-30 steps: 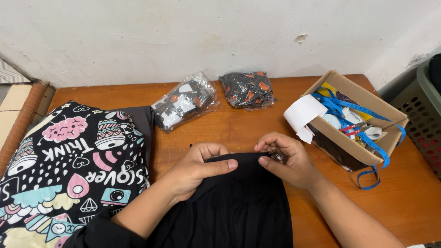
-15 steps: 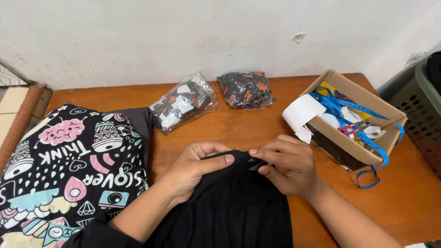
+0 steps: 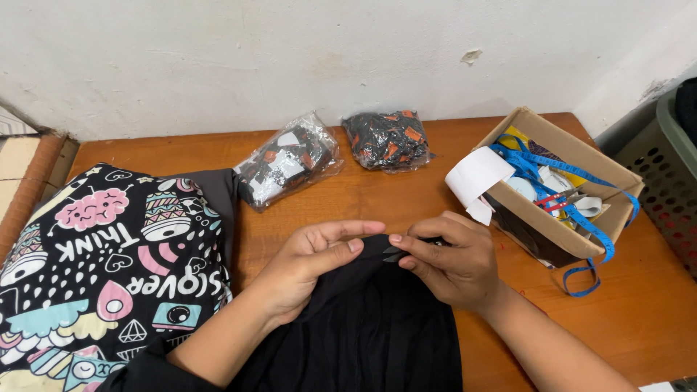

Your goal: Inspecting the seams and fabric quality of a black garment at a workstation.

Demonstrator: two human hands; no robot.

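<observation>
A black pleated cloth (image 3: 363, 327) lies on the wooden table (image 3: 406, 192) in front of me. My left hand (image 3: 316, 261) rests on the cloth's upper edge, thumb and fingers pinching the fabric. My right hand (image 3: 450, 261) pinches the same edge from the right, its fingertips meeting the left hand's at a small dark fold. Both hands touch at the cloth's top middle. The cloth's edge under the fingers is mostly hidden.
A black printed fabric (image 3: 94, 268) with cartoon drawings lies at the left. Two plastic-wrapped packets (image 3: 290, 160) (image 3: 385, 139) sit near the wall. At the right stands a cardboard box (image 3: 573, 232) with blue measuring tape (image 3: 581, 218), and a grey perforated basket (image 3: 664, 167) beyond.
My hands have come closer together at the top edge of the black cloth, bunching it between the fingertips. The right hand shifted left toward the left hand.
</observation>
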